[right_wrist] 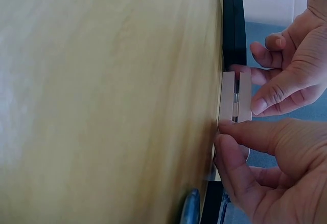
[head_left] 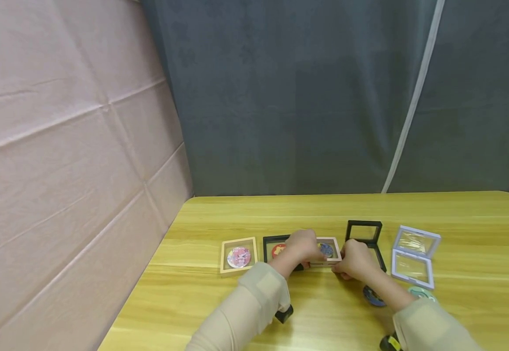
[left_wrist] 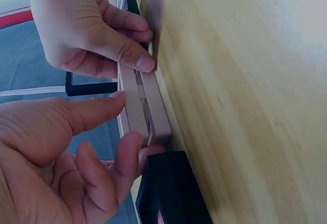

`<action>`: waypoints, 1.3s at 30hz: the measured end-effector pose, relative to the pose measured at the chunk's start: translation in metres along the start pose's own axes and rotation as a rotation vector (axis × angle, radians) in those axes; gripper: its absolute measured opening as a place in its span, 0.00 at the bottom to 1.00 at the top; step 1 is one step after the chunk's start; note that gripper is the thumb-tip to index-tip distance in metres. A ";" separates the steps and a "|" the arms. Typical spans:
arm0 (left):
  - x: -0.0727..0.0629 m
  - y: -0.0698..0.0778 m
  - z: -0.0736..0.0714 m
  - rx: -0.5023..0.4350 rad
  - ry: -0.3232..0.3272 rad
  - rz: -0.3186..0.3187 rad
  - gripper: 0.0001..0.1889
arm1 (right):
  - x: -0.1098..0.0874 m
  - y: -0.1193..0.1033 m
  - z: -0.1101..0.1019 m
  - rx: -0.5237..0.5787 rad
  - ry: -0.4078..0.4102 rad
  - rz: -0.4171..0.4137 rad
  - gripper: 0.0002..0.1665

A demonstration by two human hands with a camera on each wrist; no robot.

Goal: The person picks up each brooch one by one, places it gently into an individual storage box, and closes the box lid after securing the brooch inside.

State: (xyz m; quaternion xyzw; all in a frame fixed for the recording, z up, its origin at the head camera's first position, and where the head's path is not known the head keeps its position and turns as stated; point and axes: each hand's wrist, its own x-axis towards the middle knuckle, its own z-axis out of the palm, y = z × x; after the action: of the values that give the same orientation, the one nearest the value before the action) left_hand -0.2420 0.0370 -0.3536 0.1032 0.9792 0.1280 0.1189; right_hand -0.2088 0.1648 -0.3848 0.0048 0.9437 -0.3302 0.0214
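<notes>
Both hands are on a pale pink display frame (head_left: 324, 263) lying flat on the table, with a blue round badge (head_left: 325, 250) behind its clear window. My left hand (head_left: 303, 246) holds its left end, one fingertip pressing the upper half in the left wrist view. At the right end, my right hand (head_left: 356, 259) pinches the frame, the thumb (left_wrist: 145, 63) lying along the front edge. A narrow gap shows between the frame's two halves (right_wrist: 228, 92), with a small clasp in it. Part of the window is hidden by the left hand.
Left of the hands lie a black frame (head_left: 276, 239) with a red badge and a cream frame (head_left: 254, 251) with a pink badge. On the right, a black frame (head_left: 364, 223) and a white frame (head_left: 431, 275) stand opened. Blue (head_left: 374, 296) and green (head_left: 422, 293) badges lie nearer.
</notes>
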 end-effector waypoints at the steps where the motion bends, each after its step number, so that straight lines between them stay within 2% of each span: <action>1: 0.000 -0.001 0.000 -0.008 0.000 -0.002 0.15 | 0.000 0.000 0.000 0.002 -0.002 0.002 0.10; 11: 0.003 -0.005 0.001 -0.068 0.007 0.005 0.21 | 0.000 -0.001 0.002 0.009 0.000 0.007 0.10; 17: 0.002 -0.006 0.001 -0.086 0.000 0.003 0.28 | -0.001 -0.002 0.002 0.018 -0.001 0.007 0.10; 26: 0.002 -0.003 0.005 -0.033 0.001 -0.018 0.39 | -0.001 0.000 0.004 0.026 0.004 -0.006 0.09; 31: 0.002 -0.003 0.005 -0.002 -0.005 -0.022 0.35 | -0.001 0.001 0.004 0.022 0.005 -0.014 0.09; 39: 0.003 -0.004 0.002 0.012 0.021 0.002 0.28 | -0.001 -0.001 0.002 0.005 0.015 -0.030 0.09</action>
State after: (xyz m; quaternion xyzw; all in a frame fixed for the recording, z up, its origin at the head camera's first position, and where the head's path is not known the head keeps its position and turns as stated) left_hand -0.2449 0.0348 -0.3574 0.1037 0.9810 0.1233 0.1079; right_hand -0.2075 0.1626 -0.3853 -0.0068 0.9429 -0.3328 0.0094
